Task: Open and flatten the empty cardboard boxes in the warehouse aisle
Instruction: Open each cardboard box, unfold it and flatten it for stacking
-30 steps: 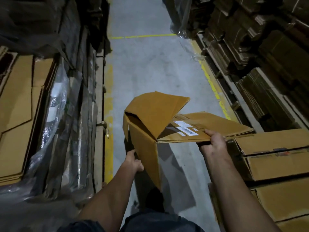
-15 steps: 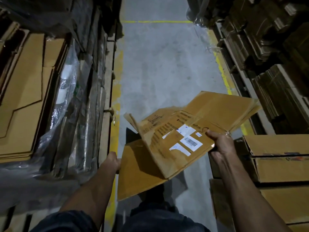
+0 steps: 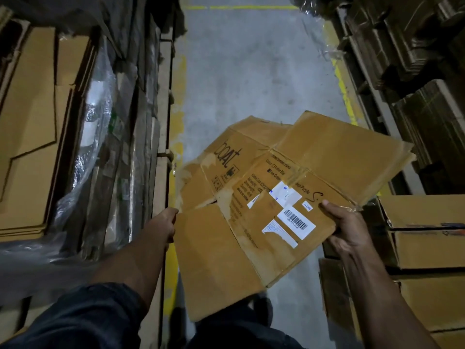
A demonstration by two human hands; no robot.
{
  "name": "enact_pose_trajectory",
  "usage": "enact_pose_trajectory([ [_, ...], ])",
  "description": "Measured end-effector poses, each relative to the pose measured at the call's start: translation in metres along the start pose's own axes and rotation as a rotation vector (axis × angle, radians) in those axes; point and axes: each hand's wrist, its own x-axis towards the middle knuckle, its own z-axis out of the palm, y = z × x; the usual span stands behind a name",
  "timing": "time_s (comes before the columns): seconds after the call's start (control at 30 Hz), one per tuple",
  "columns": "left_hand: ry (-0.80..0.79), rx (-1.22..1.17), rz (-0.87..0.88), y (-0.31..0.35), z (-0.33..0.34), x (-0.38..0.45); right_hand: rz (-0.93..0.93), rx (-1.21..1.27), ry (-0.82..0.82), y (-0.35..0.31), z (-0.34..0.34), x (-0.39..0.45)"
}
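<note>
A brown cardboard box (image 3: 251, 238) with white barcode labels and dark print is spread almost flat in front of me, held above the aisle floor. My right hand (image 3: 344, 227) grips its right edge, thumb on top beside the labels. My left hand (image 3: 164, 222) holds the left edge at a flap seam; its fingers are hidden behind the cardboard. One large flap hangs down toward my legs.
Stacks of flattened cardboard (image 3: 30, 127) wrapped in plastic film line the left rack. Closed brown boxes (image 3: 427, 235) stand stacked at the right, with dark bundles of cardboard (image 3: 415, 71) beyond. The grey concrete aisle floor (image 3: 251, 71) with yellow lines runs ahead.
The box went from a half-open shape with a raised flap to an almost flat sheet, its printed side now facing up. Both hands kept hold and spread apart.
</note>
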Motion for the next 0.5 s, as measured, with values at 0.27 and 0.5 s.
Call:
enact_pose_trajectory([
  [0.27,-0.077,0.100,0.016,0.001,0.007,0.028,0.128,0.166,0.042,0.022,0.000,0.006],
  [0.5,0.003,-0.068,0.125,-0.013,0.003,0.056,0.141,0.202,0.127,0.043,-0.017,0.007],
])
